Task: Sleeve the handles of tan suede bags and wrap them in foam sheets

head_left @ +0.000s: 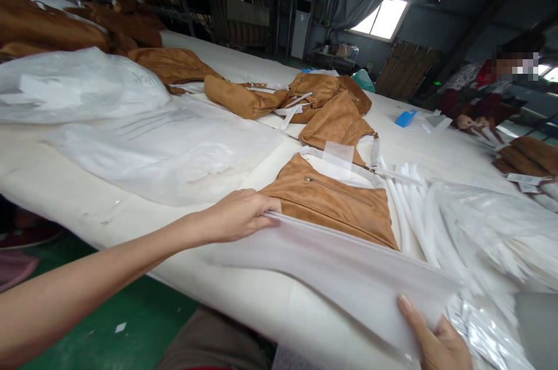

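A brown handbag (335,198) with a zip lies on the white table, partly covered at its near edge by a translucent plastic bag (344,268). My left hand (248,216) pinches the left end of the plastic bag's edge, close beside the handbag's left corner. At the lower right my right hand (436,329) grips the other end of the plastic, thumb on top and fingers mostly hidden. The handbag's strap is wrapped in white material, and a small white sheet (339,158) rests over it.
More brown bags (335,120) lie behind. Flat plastic bags (174,149) are stacked to the left. White foam tubes (412,213) and a clear plastic pile (501,230) are at the right. Another person (479,91) works across the table at right; one more sits far left.
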A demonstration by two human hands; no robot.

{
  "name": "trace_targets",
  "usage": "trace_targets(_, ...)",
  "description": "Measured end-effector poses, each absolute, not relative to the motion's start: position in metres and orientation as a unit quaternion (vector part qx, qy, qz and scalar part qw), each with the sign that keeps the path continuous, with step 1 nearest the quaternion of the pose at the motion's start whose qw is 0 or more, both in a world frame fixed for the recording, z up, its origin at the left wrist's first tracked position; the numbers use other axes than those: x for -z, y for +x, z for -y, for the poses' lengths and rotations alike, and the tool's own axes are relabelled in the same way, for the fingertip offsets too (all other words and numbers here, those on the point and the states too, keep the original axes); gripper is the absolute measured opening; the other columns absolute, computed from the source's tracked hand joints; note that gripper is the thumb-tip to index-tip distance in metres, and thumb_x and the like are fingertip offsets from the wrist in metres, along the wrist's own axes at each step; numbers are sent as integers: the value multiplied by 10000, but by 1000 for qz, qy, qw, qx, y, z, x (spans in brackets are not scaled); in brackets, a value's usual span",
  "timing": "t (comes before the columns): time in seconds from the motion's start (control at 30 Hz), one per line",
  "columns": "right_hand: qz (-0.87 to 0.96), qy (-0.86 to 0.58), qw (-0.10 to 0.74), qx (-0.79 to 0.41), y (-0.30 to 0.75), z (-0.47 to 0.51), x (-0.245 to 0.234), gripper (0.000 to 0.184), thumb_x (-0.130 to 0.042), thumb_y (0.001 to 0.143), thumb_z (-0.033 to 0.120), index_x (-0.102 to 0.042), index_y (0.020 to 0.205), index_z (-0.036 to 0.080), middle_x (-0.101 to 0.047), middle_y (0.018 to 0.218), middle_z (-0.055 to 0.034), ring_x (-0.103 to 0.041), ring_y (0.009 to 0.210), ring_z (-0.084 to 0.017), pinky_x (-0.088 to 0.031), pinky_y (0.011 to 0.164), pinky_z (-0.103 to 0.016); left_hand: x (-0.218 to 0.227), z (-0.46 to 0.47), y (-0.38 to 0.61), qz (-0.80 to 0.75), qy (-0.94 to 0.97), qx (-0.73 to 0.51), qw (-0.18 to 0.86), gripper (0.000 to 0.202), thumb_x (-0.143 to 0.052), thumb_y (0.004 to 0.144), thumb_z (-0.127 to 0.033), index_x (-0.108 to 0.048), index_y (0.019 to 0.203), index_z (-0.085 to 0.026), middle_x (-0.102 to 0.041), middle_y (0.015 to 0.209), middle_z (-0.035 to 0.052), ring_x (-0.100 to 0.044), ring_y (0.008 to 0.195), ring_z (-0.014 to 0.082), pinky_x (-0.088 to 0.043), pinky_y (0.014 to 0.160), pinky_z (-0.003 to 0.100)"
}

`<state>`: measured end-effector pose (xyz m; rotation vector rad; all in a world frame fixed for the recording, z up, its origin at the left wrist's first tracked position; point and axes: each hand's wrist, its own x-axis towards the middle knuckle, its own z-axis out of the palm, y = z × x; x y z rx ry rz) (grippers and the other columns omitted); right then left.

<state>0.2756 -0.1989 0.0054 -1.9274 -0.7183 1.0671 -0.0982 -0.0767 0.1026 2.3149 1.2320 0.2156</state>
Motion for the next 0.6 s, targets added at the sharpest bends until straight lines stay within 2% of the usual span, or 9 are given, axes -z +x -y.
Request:
trace_targets(0.1, 279, -747, 414, -439, 262, 188, -10, 695, -797, 610, 582, -688, 1109, 111, -775, 949, -69, -700, 968, -310, -590, 781, -341, -87, 62, -100, -474, 825, -77, 299, 228, -586, 828, -338, -516, 663, -197, -531, 607, -37, -509, 594, 136, -311, 560, 210)
trace_targets(0.2, 291, -749, 414, -426, 255, 184, -17, 661, -795, 619, 565, -698, 1083, 104, -774, 950, -72, -689, 998, -320, -589, 790, -343, -83, 59, -101, -467, 802, -83, 363, 211, -664, 767, -369, -569, 708, -189, -579, 683, -37, -539, 670, 142, -335, 572, 194)
trace_targets(0.3, 294, -744, 416, -431, 253, 180, -19, 634, -806, 609, 543, -704, 1056, 106, -776, 912, -70, -694, 973, -321, -594, 762, -335, -82, 58, -98, -421, 783, -92, 448, 260, -597, 828, -422, -635, 798, -167, -609, 766, -13, -553, 717, 148, -361, 599, 194)
trace_targets(0.4, 275, -735, 435, -441, 255, 179, -17, 611, -828, 600, 502, -694, 1051, 113, -774, 877, -74, -704, 926, -317, -601, 733, -340, -78, 58, -91, -412, 756, -118, 494, 325, -547, 858, -442, -639, 749, -150, -589, 718, -8, -519, 670, 134, -358, 596, 202)
trace_targets(0.5, 215, -673, 541, -456, 253, 182, -10, 598, -862, 578, 446, -659, 1063, 162, -767, 851, -57, -714, 890, -300, -610, 731, -371, -73, 60, -85, -445, 716, -188, 504, 323, -610, 807, -462, -618, 708, -154, -570, 689, -17, -488, 649, 126, -352, 586, 206)
trace_targets(0.6, 172, -572, 642, -481, 239, 185, -4, 488, -853, 622, 472, -653, 976, 202, -755, 845, -41, -723, 862, -267, -613, 732, -385, -71, 65, -81, -455, 671, -253, 529, 364, -655, 764, -511, -589, 714, -156, -550, 690, -22, -467, 641, 124, -343, 574, 212)
